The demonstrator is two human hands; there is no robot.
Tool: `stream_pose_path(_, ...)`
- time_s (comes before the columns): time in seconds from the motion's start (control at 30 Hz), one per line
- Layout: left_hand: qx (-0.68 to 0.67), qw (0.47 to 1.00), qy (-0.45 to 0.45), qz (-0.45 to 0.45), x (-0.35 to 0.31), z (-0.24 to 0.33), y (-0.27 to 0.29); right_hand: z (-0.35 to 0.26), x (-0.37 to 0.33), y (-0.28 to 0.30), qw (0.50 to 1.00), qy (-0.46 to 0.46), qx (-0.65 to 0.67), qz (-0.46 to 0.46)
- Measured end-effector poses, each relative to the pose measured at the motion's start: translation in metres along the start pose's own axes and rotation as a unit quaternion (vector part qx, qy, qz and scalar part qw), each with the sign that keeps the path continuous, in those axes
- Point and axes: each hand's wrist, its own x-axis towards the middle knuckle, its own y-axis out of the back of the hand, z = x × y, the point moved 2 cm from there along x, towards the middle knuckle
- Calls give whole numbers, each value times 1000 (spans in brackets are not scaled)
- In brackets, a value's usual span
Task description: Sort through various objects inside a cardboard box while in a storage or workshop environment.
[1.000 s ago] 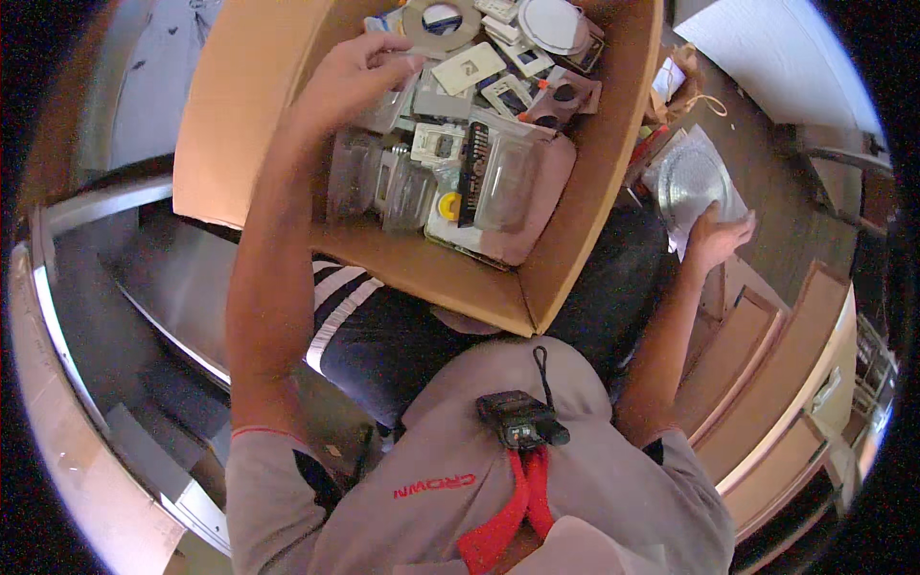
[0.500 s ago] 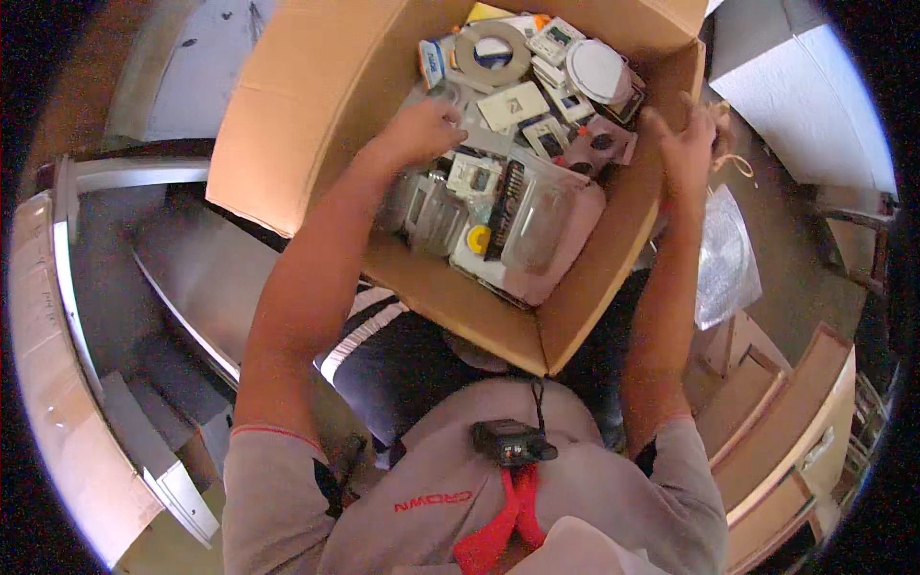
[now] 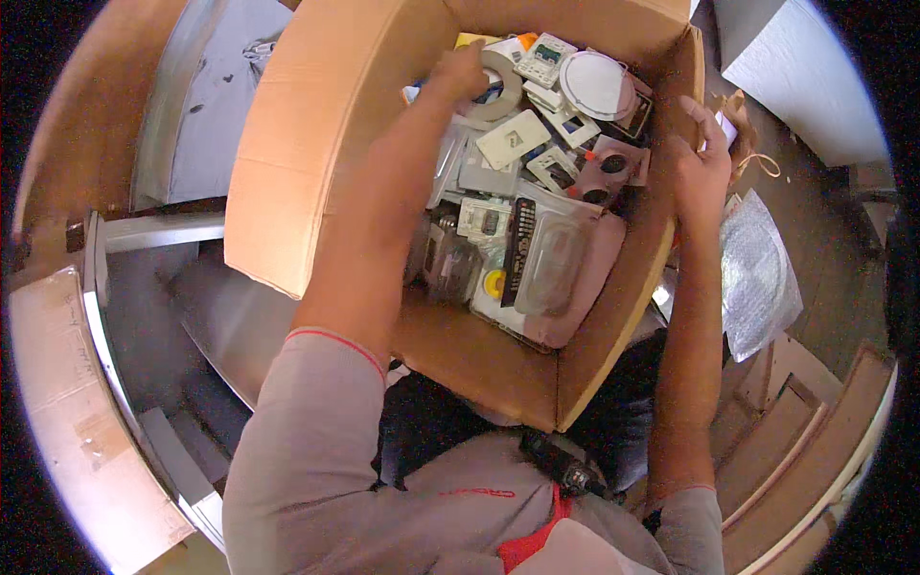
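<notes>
A large open cardboard box (image 3: 287, 172) stands before me, filled with mixed small goods. My left hand (image 3: 464, 75) reaches into its far left part, against the beige tape roll (image 3: 513, 93); its fingers are bent and partly hidden. My right hand (image 3: 702, 168) grips the box's right wall, thumb on the inner side. Near the left forearm lie a cream switch plate (image 3: 513, 139) and clear plastic packs (image 3: 452, 270). A round white disc (image 3: 596, 86), a black remote control (image 3: 519, 251), a clear plastic tray (image 3: 556, 259) and a yellow ring (image 3: 494, 284) lie among the goods.
Bubble wrap (image 3: 757, 268) lies beyond my right forearm. Wooden frames (image 3: 795, 431) stand at the lower right, and a white cabinet (image 3: 805, 91) at the far right. On the left are a metal-edged unit (image 3: 158, 230) and another cardboard carton (image 3: 91, 402).
My left hand has moved farther into the box, from the middle left to the tape roll. My right hand stays on the right wall. The view has shifted slightly.
</notes>
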Motion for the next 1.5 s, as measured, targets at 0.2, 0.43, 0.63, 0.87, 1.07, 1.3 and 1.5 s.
stream_pose_path(0.2,99,988,89,-79,-18,24,16,-1,0,4,997,-56,58,-14)
stream_pose_path(0.43,-120,990,50,47,-83,-15,82,-2,0,5,999,32,-21,23)
stream_pose_path(0.63,-308,934,30,-177,-191,1,73,-8,1,1,996,-37,81,-16)
stream_pose_path(0.87,-340,884,-17,-322,-233,80,32,-7,1,3,999,-26,36,9)
stream_pose_path(1.07,-435,822,9,-367,-218,142,25,-4,2,3,999,-16,34,0)
stream_pose_path(1.3,-222,915,-227,-249,-198,137,30,5,3,2,995,-29,88,-23)
stream_pose_path(1.5,30,985,56,-162,-166,-2,30,-4,2,4,1000,1,-10,13)
